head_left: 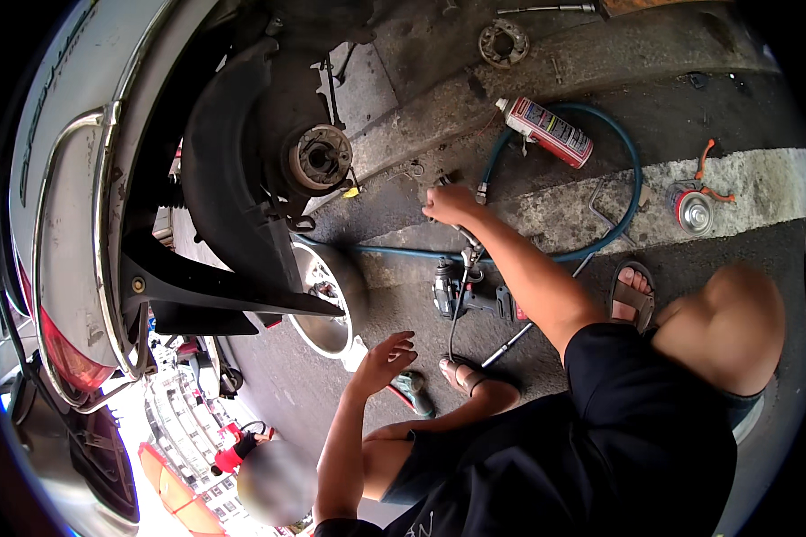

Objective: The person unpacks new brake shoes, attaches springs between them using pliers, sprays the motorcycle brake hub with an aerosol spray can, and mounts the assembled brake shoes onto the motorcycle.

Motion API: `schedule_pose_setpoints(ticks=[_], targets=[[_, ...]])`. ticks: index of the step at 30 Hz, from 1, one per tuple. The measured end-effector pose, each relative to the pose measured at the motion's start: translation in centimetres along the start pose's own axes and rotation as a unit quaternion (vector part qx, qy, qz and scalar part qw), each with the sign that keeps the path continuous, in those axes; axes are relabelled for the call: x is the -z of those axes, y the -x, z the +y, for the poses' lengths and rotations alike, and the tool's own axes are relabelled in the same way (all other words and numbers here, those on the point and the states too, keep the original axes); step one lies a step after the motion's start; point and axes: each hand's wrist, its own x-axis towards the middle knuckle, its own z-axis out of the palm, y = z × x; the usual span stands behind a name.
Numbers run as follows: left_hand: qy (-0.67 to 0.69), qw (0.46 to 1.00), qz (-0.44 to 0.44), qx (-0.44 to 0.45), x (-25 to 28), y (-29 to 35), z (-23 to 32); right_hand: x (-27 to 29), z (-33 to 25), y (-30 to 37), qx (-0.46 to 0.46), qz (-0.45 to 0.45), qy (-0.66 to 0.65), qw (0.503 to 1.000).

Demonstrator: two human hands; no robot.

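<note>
My right hand [454, 206] is wrapped round a dark tool with a metal end [468, 253], from which a thin dark hose [458, 309] hangs. The grip hides most of it, so its exact kind is unclear. Left of that hand is the bare wheel hub [321, 159] of a silver vehicle [81, 206], with no wheel on it. My left hand [383, 362] hovers empty, fingers apart, near a round basin [345, 336] holding small parts. Below the right hand, a cordless impact wrench [470, 295] lies on the ground.
A blue hose [634, 201] loops over the pavement around a red and white spray can [551, 132]. Another can [693, 211] stands by an orange-handled tool [706, 161]. A round metal part [503, 43] lies at the back. Near my feet are a metal rod [508, 345] and a green tool [413, 392].
</note>
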Motion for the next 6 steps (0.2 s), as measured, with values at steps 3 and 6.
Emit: schedule_pose_setpoints(ticks=[3, 6], targets=[[-0.139, 0.988, 0.062, 0.018, 1.8, -2.1, -0.6, -1.3, -3.0, -1.3, 0.004, 0.044, -0.069, 0.997], [-0.163, 0.982, 0.095, 0.003, 2.9, -5.5, 0.0, -0.8, -6.4, -4.3, 0.018, 0.088, -0.164, 0.982]])
